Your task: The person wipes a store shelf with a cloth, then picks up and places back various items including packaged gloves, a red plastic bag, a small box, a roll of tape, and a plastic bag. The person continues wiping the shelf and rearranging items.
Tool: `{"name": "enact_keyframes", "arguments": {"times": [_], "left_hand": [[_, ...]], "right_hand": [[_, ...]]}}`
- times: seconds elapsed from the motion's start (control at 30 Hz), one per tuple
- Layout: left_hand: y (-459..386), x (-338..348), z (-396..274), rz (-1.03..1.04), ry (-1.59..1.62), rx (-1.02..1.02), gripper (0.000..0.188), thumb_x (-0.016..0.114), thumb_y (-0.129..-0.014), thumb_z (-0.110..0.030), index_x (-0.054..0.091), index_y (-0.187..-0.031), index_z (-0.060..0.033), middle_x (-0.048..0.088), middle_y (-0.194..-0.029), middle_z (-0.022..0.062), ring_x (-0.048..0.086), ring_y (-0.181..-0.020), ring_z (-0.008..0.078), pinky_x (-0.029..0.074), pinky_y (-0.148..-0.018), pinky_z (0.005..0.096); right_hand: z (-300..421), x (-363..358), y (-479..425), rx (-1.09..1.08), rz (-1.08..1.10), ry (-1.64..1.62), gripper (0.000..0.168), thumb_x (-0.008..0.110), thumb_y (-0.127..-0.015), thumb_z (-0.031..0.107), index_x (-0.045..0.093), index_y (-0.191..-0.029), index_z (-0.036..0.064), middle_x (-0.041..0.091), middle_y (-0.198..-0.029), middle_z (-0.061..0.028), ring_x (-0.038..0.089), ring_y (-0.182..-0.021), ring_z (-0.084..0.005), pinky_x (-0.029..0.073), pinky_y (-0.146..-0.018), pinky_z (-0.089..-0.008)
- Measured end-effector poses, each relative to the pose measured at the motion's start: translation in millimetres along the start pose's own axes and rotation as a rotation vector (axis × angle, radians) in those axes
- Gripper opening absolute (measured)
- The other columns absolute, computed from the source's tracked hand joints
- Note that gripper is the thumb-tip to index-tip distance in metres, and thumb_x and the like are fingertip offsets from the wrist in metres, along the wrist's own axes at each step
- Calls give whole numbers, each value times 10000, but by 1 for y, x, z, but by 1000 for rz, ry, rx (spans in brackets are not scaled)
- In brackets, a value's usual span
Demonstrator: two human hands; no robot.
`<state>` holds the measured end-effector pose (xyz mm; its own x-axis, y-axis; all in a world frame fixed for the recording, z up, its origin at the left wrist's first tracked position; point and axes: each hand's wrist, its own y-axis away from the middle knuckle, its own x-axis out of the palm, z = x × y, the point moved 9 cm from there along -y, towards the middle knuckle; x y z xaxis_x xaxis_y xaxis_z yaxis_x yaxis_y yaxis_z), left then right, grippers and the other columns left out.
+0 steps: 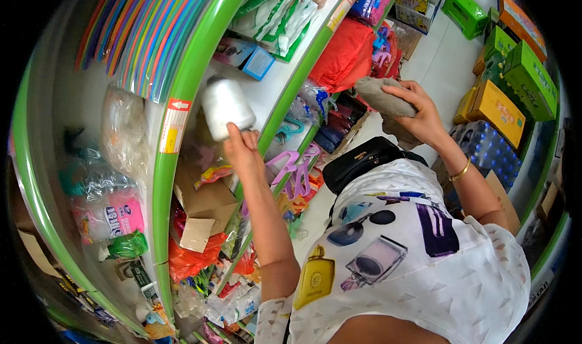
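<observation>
My left hand (245, 153) grips the lower end of a white cylindrical container (228, 105), blurred by motion, in front of a white shelf with a green edge. Its far end looks dark. A folded grey cloth (386, 97) is in my right hand (420, 112), held above the aisle with the thumb and fingers around it. Close to the white container lies a small blue and pink box (245, 57) on the shelf. An open cardboard box (213, 203) sits on the shelf surface below my left hand.
Green-edged shelves (163, 180) run along the left, carrying colourful plastic hoops or tubes (154, 30) and bagged goods. Pink hangers (295, 166) jut out near my left forearm. A green stool (464, 14), yellow cartons (495, 112) and shrink-wrapped bottles (489, 151) stand across the aisle.
</observation>
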<state>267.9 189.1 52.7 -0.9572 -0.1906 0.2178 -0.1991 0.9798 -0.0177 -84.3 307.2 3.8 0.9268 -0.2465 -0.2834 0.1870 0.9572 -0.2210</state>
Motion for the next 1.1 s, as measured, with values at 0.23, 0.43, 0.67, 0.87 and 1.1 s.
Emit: {"name": "enact_keyframes", "arguments": {"times": [0.23,0.43,0.67,0.87,1.1], "left_hand": [[-84,53,-25,76,12,6,345,514,-920,-272,412,-640,-100,278,-454,-34,276,-433,102,346,-534,269],[-166,76,13,12,220,-234,203,506,-903,-303,479,-802,-128,385,-582,-27,359,-487,97,372,-512,247],[-208,110,23,-43,408,-366,208,505,-858,-288,497,-734,-121,452,-596,-24,429,-475,119,430,-560,341],[-224,126,33,101,573,-508,159,498,-858,-223,567,-824,-83,549,-654,46,513,-611,193,449,-668,389],[-205,95,46,165,286,-388,169,498,-886,-166,548,-996,-49,599,-935,92,507,-713,172,446,-711,347]], "right_hand": [[-37,-32,23,105,-166,32,577,641,-629,-90,588,-1155,141,523,-1054,-87,516,-1020,-225,405,-887,-279],[-54,-54,34,154,-246,76,605,635,-608,-104,584,-1159,141,519,-1064,-81,521,-1018,-224,412,-889,-285],[-65,-73,39,183,-315,77,600,637,-614,-115,580,-1162,125,515,-1063,-72,515,-1027,-212,413,-888,-284],[-69,-74,38,212,-279,92,598,624,-619,-125,578,-1161,123,512,-1058,-73,517,-1023,-209,412,-887,-281],[-74,-71,34,199,-287,108,615,625,-621,-121,571,-1176,138,510,-1052,-77,517,-1021,-217,413,-878,-283]]}}
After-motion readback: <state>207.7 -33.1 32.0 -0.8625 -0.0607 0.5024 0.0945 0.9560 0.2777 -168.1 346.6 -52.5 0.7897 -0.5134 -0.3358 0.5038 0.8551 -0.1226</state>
